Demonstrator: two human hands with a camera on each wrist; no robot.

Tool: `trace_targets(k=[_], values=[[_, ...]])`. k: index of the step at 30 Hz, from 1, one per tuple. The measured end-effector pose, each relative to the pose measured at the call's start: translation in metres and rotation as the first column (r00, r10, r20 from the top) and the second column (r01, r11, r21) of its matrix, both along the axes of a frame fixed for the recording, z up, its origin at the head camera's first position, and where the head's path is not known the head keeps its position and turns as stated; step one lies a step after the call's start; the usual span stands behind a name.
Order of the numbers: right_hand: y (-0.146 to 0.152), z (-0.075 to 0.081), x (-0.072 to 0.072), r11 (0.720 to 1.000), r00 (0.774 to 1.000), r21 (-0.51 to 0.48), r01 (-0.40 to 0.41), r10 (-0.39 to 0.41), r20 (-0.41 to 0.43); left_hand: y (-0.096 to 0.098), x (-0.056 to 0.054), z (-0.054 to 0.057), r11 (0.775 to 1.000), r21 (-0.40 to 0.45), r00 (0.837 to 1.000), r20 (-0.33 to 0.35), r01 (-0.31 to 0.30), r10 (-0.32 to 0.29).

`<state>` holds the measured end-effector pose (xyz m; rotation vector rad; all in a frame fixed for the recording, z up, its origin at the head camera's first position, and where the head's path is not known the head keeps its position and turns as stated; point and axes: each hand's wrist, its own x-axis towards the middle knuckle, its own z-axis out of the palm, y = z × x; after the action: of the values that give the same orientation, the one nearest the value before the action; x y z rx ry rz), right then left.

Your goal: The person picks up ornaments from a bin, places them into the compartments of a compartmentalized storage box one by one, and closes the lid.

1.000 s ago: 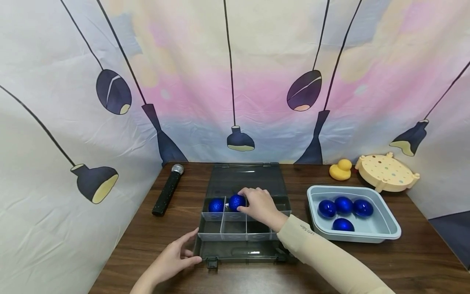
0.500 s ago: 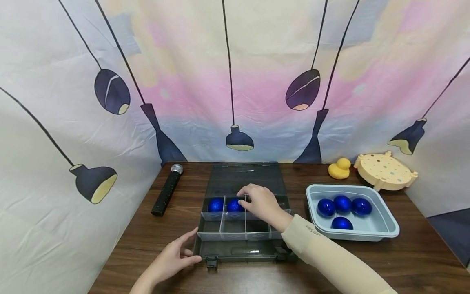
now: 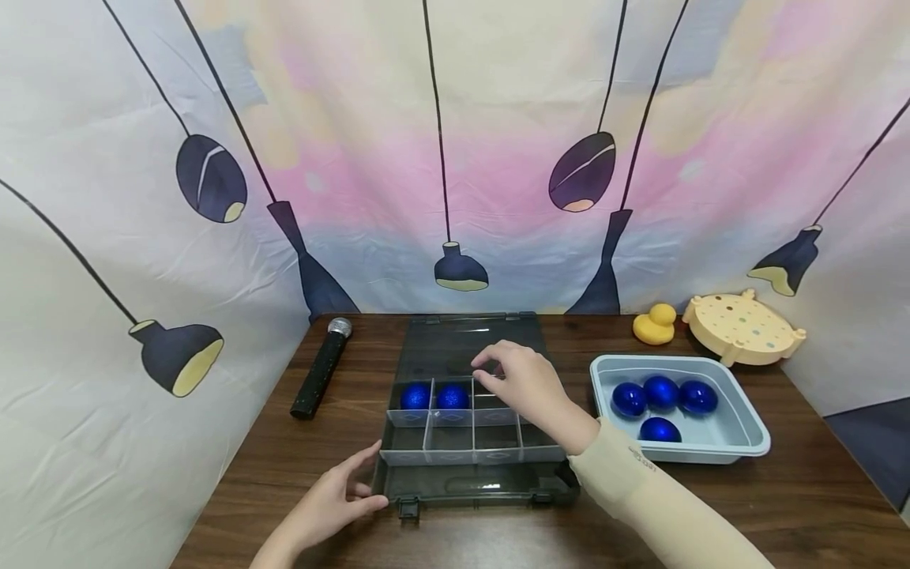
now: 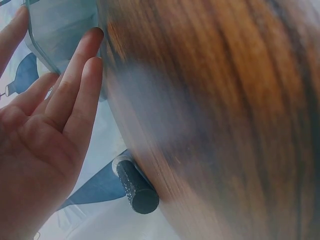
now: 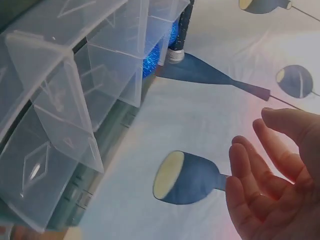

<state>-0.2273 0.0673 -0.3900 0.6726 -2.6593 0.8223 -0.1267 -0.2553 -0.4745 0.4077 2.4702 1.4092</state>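
Two glittery blue balls, the left ball (image 3: 415,397) and the right ball (image 3: 453,397), sit side by side in back-row compartments of a dark see-through divider box (image 3: 476,482) with its lid (image 3: 469,348) laid back. My right hand (image 3: 524,383) hovers over the box, right of the balls, its fingers loosely bent around nothing; the right wrist view shows the hand (image 5: 275,175) apart from the dividers. At the box's front left corner my left hand (image 3: 330,499) touches the side with thumb and fingertips. In the left wrist view the fingers (image 4: 82,90) are fairly straight.
A pale blue tray (image 3: 739,411) with several shiny blue balls (image 3: 661,393) stands to the right. Behind it are a yellow rubber duck (image 3: 655,324) and a cream spotted toy (image 3: 745,327). A black microphone (image 3: 323,371) lies left of the box. A patterned cloth hangs behind.
My right hand has let go of the second glittery ball, which now rests in its compartment, and has moved up and to the right. My left hand stays at the box corner.
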Motion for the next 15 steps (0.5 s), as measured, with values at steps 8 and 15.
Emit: trace_targets(k=[8, 15], values=[[0.016, -0.002, 0.016, 0.999, 0.999, 0.026, 0.033, -0.032, -0.04, 0.001, -0.002, -0.001, 1.0, 0.002, 1.0, 0.0, 0.004, -0.004], [0.037, -0.006, 0.016, 0.995, 0.995, 0.021, 0.101, -0.101, 0.022, 0.001, -0.001, 0.0, 1.0, -0.022, 1.0, -0.019, 0.003, -0.003]])
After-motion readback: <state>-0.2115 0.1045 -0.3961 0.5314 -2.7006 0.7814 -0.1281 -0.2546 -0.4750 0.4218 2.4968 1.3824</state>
